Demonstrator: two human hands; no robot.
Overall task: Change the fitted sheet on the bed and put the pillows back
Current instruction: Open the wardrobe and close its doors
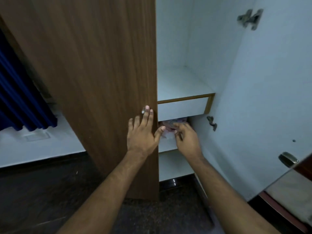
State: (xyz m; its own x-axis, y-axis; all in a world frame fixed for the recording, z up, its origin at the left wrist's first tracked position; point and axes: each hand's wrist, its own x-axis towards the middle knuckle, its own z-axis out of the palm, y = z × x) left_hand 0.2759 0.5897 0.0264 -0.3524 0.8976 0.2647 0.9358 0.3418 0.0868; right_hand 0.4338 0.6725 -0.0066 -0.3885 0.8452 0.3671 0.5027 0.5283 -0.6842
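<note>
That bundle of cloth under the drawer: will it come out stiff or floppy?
Likely floppy: the cloth looks crumpled, not folded flat. Probably light, since the right hand alone reaches it with curled fingers. It may snag in the tight gap beneath the drawer.

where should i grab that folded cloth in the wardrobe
Grip the cloth by its front edge, coming straight in from the open front. It lies in a low gap under the drawer, so there is no room from above. The right hand already reaches there.
</note>
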